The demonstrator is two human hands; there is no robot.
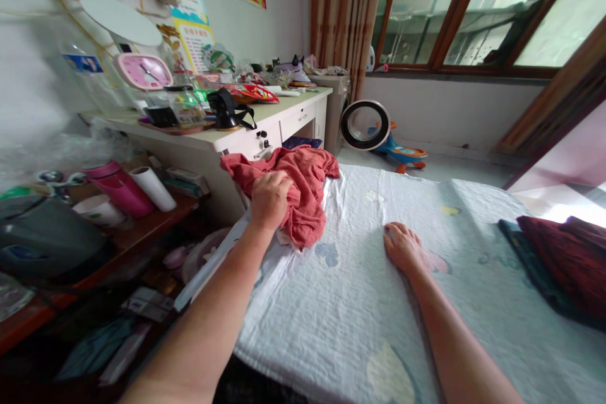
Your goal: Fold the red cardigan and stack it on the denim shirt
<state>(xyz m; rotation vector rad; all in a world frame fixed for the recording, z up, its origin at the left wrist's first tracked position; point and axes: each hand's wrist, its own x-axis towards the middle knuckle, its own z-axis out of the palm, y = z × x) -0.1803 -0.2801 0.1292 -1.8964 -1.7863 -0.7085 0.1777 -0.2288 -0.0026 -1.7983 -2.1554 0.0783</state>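
A crumpled red garment (303, 192) lies at the near left corner of a bed covered by a pale quilted sheet (360, 315). My left hand (269, 199) is closed in a fist on the garment's folds. Further right, my right hand (402, 247) rests palm down on the sheet, fingers flat and together, holding nothing. It lies apart from the garment, about a hand's width to its right.
A white desk (265, 129) crowded with a pink clock (144, 71), jars and packets stands beyond the garment. A low wooden shelf (142, 227) with cups is at left. Dark folded cloth (563, 265) lies on the bed's right. A toy car (400, 153) sits on the floor.
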